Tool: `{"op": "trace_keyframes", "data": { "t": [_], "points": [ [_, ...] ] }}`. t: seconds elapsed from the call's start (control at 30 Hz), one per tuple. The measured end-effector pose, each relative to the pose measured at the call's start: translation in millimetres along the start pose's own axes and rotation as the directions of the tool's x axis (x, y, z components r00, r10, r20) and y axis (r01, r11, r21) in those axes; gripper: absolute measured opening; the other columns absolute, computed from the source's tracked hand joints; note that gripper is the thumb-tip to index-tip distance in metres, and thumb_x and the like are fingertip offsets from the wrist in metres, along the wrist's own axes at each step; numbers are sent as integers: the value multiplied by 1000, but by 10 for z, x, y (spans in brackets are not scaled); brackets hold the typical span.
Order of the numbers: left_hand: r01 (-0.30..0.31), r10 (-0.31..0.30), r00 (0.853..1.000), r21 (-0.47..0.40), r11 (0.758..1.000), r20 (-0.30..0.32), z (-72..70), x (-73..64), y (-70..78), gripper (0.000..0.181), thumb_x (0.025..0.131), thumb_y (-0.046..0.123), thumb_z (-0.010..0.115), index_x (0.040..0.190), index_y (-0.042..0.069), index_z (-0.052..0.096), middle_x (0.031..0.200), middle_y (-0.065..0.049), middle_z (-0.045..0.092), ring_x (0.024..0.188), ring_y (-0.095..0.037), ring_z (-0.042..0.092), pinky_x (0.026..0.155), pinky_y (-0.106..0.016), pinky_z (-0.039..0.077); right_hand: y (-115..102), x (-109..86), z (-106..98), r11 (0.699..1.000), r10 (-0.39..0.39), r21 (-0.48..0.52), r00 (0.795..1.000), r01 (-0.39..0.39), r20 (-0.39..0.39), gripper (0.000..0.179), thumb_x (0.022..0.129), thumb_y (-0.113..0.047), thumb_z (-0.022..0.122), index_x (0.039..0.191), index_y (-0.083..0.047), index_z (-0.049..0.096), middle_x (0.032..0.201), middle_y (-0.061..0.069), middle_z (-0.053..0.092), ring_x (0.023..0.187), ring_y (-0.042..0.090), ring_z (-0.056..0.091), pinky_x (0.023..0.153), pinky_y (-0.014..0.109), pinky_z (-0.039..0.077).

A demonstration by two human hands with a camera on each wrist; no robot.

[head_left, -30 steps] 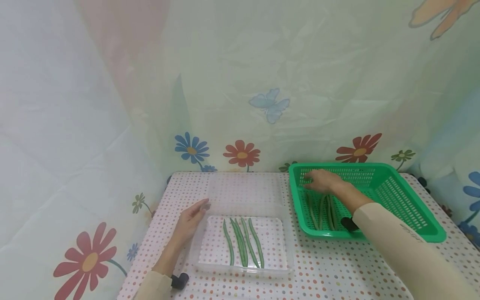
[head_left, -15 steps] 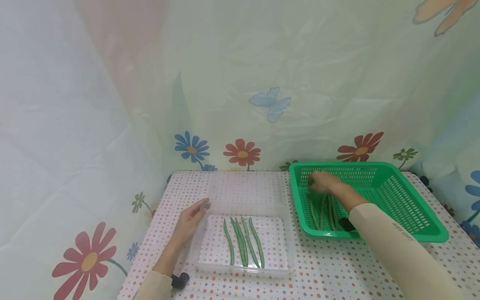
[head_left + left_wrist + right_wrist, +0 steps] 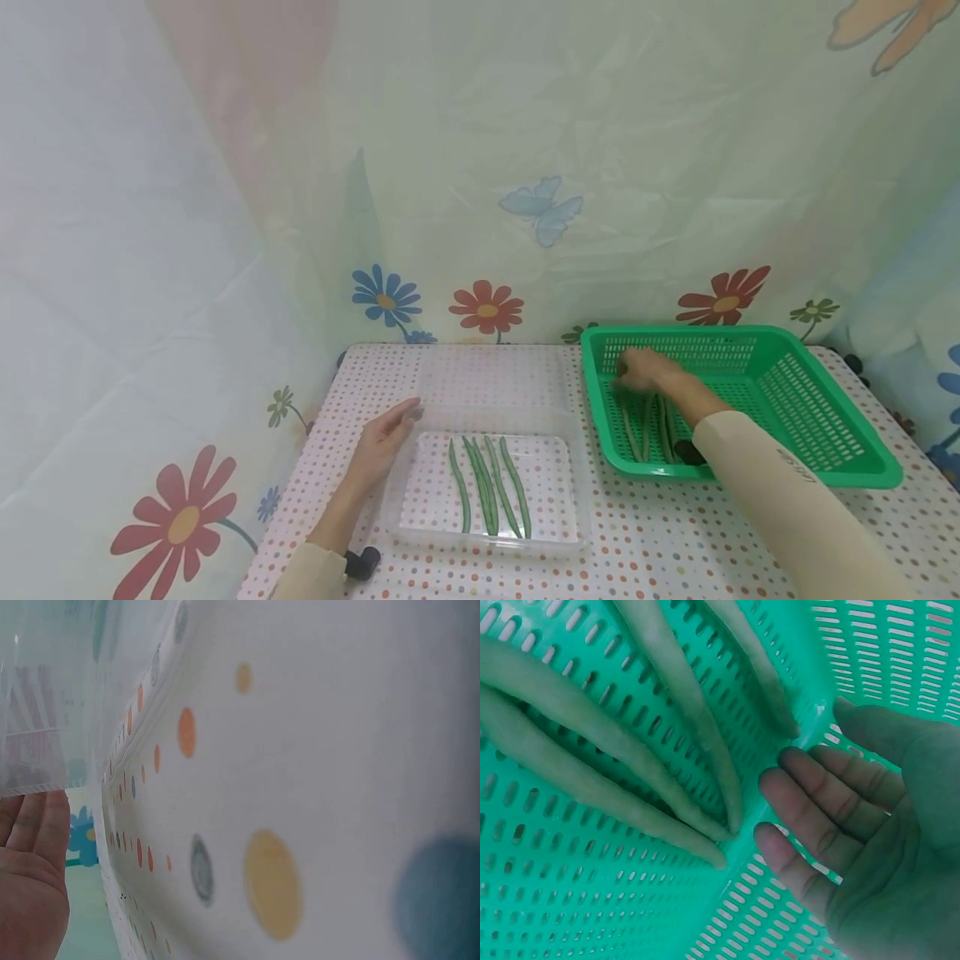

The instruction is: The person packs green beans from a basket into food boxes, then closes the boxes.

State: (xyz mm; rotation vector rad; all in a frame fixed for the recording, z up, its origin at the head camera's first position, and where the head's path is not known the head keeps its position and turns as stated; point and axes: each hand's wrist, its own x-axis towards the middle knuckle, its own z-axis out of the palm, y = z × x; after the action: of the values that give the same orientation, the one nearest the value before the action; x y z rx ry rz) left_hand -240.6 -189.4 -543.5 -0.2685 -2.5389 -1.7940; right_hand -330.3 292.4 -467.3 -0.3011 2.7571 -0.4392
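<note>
A clear plastic container (image 3: 487,546) lies on the table with several green beans (image 3: 483,487) side by side inside. My left hand (image 3: 378,442) is at its left side, fingers extended; in the left wrist view the fingertips (image 3: 52,810) meet the edge of the clear plastic. Inside the green basket (image 3: 780,475), my right hand (image 3: 647,372) is over the far-left corner. The right wrist view has that hand with relaxed, slightly bent fingers (image 3: 799,799), holding nothing, just beside the ends of several more green beans (image 3: 682,682). Apart from them, no bean touches it there.
The container's clear lid (image 3: 491,375) lies folded back behind it. A dotted cloth (image 3: 630,550) covers the table. Behind the table hangs a curtain (image 3: 637,167) printed with flowers and butterflies. The basket's slotted walls rise around the right hand.
My right hand has shifted slightly nearer and lower in the basket, its fingers now pointing more downward. The left hand and the beans in the container keep their places.
</note>
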Motion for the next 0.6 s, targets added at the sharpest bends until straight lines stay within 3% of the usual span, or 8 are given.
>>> {"op": "trace_keyframes", "data": {
  "t": [0.17,0.37,0.6],
  "points": [
    [-13,13,1000,9,1000,-4,6,-5,-1,39,108,20,56,147,19,59,151,-2,61,141,-25,57,120,-40,43,10,-12,13,1000,0,10,1000,0,19,38,100,-22,68,121,9,67,116,27,71,104,41,70,88,58,60],
    [-11,12,1000,22,1000,-13,6,-8,22,39,108,20,55,147,20,59,149,1,62,139,-23,59,120,-41,44,-17,3,36,1000,1,8,999,-1,36,28,98,-20,71,113,5,71,106,20,73,94,32,70,83,53,61],
    [-23,23,1000,4,1000,-1,1,2,14,39,108,20,56,147,16,59,150,-2,61,139,-24,59,121,-43,43,-38,6,63,1000,-4,-17,999,5,38,31,96,-17,72,118,5,70,112,22,73,99,34,70,87,56,61]
  ]
}}
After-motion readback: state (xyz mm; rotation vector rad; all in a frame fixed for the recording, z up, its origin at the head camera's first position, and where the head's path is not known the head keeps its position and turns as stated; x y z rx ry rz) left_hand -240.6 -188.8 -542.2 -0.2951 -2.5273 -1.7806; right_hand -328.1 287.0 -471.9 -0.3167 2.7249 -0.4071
